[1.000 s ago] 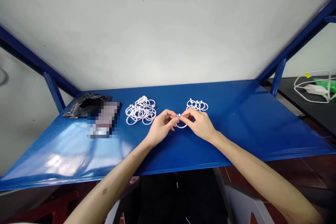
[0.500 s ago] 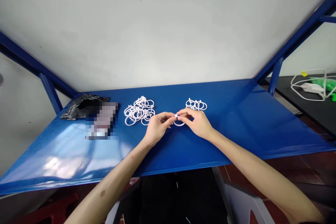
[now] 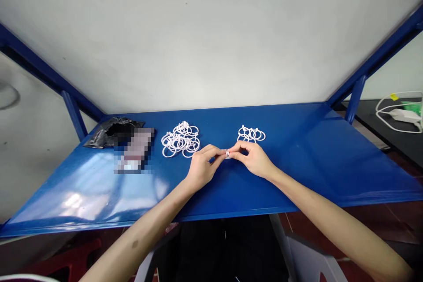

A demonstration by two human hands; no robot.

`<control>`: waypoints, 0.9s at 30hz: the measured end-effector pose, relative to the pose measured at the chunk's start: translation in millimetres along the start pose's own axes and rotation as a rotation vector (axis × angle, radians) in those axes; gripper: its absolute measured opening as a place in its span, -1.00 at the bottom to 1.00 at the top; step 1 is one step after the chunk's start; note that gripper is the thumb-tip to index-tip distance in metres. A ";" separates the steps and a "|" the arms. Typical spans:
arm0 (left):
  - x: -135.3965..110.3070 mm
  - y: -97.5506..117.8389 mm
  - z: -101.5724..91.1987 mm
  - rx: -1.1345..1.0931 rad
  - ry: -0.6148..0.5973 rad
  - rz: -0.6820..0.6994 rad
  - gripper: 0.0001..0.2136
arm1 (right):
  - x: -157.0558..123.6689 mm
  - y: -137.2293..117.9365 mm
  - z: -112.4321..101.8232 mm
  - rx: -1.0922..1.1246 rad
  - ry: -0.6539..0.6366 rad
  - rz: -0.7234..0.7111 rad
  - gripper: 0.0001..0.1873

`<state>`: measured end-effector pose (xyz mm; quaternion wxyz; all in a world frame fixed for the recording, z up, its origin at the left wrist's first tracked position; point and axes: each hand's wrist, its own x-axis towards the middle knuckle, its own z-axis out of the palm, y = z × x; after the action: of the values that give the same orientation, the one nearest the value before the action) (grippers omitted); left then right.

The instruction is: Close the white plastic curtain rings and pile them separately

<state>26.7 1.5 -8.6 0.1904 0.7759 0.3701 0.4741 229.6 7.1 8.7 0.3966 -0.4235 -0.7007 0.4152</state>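
Note:
Between my fingertips, just over the blue table [image 3: 297,150], is a small white plastic ring [image 3: 228,154], mostly covered by the fingers. My left hand [image 3: 205,165] pinches it from the left, thumb and forefinger closed. From the other side my right hand [image 3: 253,158] grips it in the same way, the two hands' fingertips almost touching. Left of my left hand lies a tangled heap of white rings [image 3: 178,142] with small knobs. Behind my right hand is a smaller group of white rings [image 3: 253,134], overlapping one another.
A crumpled black plastic bag [image 3: 99,136] lies at the table's left, beside a pixelated flat object [image 3: 139,147]. Blue frame posts [image 3: 74,114] rise at both ends against a pale back wall [image 3: 211,44]. To the right, a white cable and adapter [image 3: 405,116] rest on a black surface.
The ring's loop, seen below the fingers before, is now mostly hidden between them. Both hands keep their pinch. The whole view has shifted slightly.

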 end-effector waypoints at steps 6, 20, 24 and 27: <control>-1.6 -1.5 3.0 0.088 -0.024 0.081 -0.95 | -0.4 -0.9 2.1 -0.072 0.017 -0.072 -0.84; 21.9 -43.7 -49.3 0.833 -0.061 -0.080 -0.66 | 22.7 26.7 -39.8 -0.483 0.405 -0.043 -0.74; 19.0 -52.8 -54.8 0.904 -0.095 -0.172 -0.83 | 25.6 31.5 -46.7 -0.564 0.446 -0.047 -0.74; 19.5 -49.8 -51.7 0.867 -0.009 -0.096 -0.85 | 23.0 29.1 -40.6 -0.557 0.430 -0.067 -0.77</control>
<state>-32.9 45.9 -4.5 -0.1293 0.7682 0.5696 0.2620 266.6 46.9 0.5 0.4178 -0.5700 -0.7009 0.0961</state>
